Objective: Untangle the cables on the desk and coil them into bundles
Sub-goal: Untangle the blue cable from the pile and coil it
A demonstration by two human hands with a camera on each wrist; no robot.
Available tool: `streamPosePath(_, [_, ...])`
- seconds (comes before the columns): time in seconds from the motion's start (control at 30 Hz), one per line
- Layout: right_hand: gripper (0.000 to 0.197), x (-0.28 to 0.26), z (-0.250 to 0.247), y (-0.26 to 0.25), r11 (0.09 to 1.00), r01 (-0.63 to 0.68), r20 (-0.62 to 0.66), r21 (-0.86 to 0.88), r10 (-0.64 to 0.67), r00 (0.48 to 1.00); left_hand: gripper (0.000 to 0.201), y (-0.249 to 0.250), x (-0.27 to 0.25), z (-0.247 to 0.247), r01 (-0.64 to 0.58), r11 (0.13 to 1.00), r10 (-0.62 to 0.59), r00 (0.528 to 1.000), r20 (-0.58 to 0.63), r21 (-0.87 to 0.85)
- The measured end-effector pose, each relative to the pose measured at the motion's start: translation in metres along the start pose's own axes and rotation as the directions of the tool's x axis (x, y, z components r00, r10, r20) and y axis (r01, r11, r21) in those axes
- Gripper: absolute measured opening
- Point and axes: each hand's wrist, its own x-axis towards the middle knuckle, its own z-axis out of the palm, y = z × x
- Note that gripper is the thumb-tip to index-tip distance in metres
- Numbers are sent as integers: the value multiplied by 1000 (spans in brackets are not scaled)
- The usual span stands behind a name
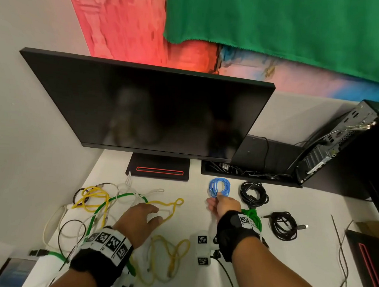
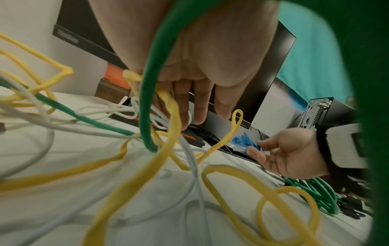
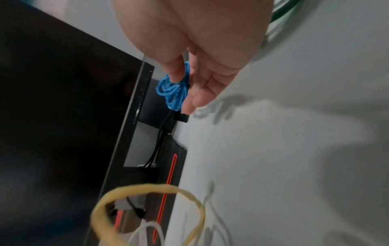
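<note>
Head view first: the right hand is out in front of the monitor, its fingers pinching the near edge of a small blue cable coil that sits on the white tabletop just in front of the open cable tray. To the right of it sit two coiled black cables, and a green bundle peeks out from behind the right wrist. The left hand hovers over the messy pile on the left, fingers loosely spread and reaching onto a yellow cable, with the green cable and white cables all tangled around it; can't tell if it's really gripping anything from up here. Left wrist view: fingers are straight and close together, pointing down into the yellow loops, and a fat green cable crosses right in front of the lens; looks like the fingers touch the cables, not wrapped around them. You can also see the right hand with the blue coil at its fingertips. Right wrist view: pretty blurry, but thumb and fingers are clearly pinching the blue coil right by the monitor's lower corner, with a yellow loop close to the camera.
</note>
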Motion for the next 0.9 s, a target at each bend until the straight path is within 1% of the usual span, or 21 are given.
streamPosePath(0.1, [24, 8, 2, 3, 994, -105, -53, -20, 104, 993, 37, -1, -2, 1, 0, 1000, 0, 1000, 16, 9])
streamPosePath(0.2, [29, 12, 4, 2, 988, -128, -60, -88, 123, 991, 37, 0, -4, 2, 3, 1000, -3, 1000, 16, -2])
streamPosePath(0.27, [30, 12, 3, -1, 985, -139, -42, -101, 136, 990, 36, 0, -4, 0, 6, 1000, -6, 1000, 12, -16])
streamPosePath(0.37, [36, 6, 0, -1, 984, -162, -9, -73, 162, 987, 35, 2, -4, -2, -6, 999, 6, 1000, -12, -45])
streamPosePath(0.43, [42, 1, -1, 2, 984, -174, 41, -44, 176, 984, 31, 4, -5, -3, -13, 996, 9, 999, -51, -88])
streamPosePath(0.5, [44, -8, -3, 4, 984, -161, 110, -75, 169, 979, 28, 6, -8, -4, -26, 992, 17, 997, -77, -126])
streamPosePath(0.53, [42, -14, -4, 5, 981, -136, 135, -142, 155, 979, 27, 7, -10, -5, -37, 990, 25, 996, -89, -138])
streamPosePath(0.57, [39, -19, -5, 7, 965, -94, 157, -244, 135, 978, 26, 8, -12, -6, -48, 987, 32, 994, -105, -151])
streamPosePath(0.63, [30, -33, -8, 10, 897, 13, 234, -442, 102, 967, 21, 9, -18, -10, -69, 980, 41, 988, -152, -186])
streamPosePath(0.67, [28, -40, -9, 12, 866, 63, 292, -495, 98, 952, 18, 8, -22, -12, -77, 975, 38, 983, -182, -210])
streamPosePath(0.73, [25, -51, -13, 19, 822, 139, 388, -553, 106, 916, 16, 4, -30, -17, -88, 958, 21, 971, -240, -271])
streamPosePath(0.77, [24, -57, -15, 22, 799, 169, 413, -577, 107, 904, 16, 2, -34, -19, -89, 951, 8, 965, -263, -297])
streamPosePath(0.83, [22, -68, -19, 27, 745, 226, 439, -628, 100, 893, 22, -4, -44, -22, -84, 938, -19, 956, -291, -338])
streamPosePath(0.9, [24, -77, -21, 32, 652, 309, 461, -692, 70, 885, 26, -11, -53, -23, -84, 935, -17, 960, -281, -345])
